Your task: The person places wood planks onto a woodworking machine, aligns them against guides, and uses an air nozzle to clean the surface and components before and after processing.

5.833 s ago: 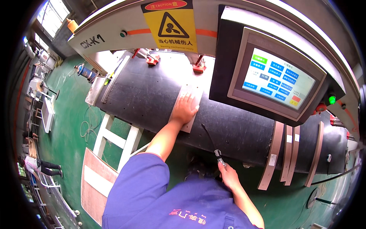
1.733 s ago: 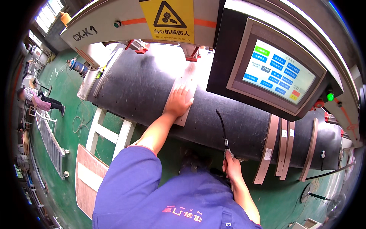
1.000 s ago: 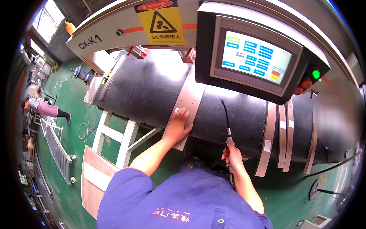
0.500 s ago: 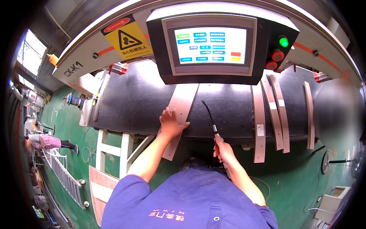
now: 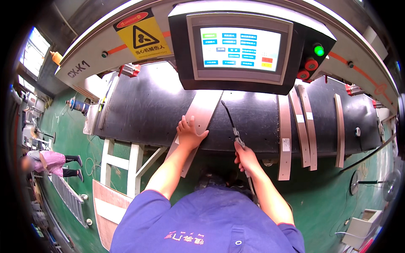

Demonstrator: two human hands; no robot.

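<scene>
My left hand [image 5: 190,134] lies with spread fingers on a wide pinkish-brown board [image 5: 206,106], which slants across the black worktable [image 5: 143,105] and juts past its near edge. In my right hand [image 5: 246,159] is an air blow gun [image 5: 236,133] with a long, thin black nozzle. My fingers wrap its handle, and the nozzle's tip is beside the board's right edge, over the table. The board's far end is hidden behind the control panel.
A control panel [image 5: 240,50] with a lit screen overhangs the table. Right of my hands lie several narrow strips [image 5: 284,139], some overhanging the near edge. A white frame [image 5: 134,168] stands at the left. Farther left, a person [image 5: 52,162] is on the green floor.
The view has shifted slightly. The blow gun's nozzle has moved a little up and left, closer to the board's edge. My left hand stays on the board. The person at left has changed stance.
</scene>
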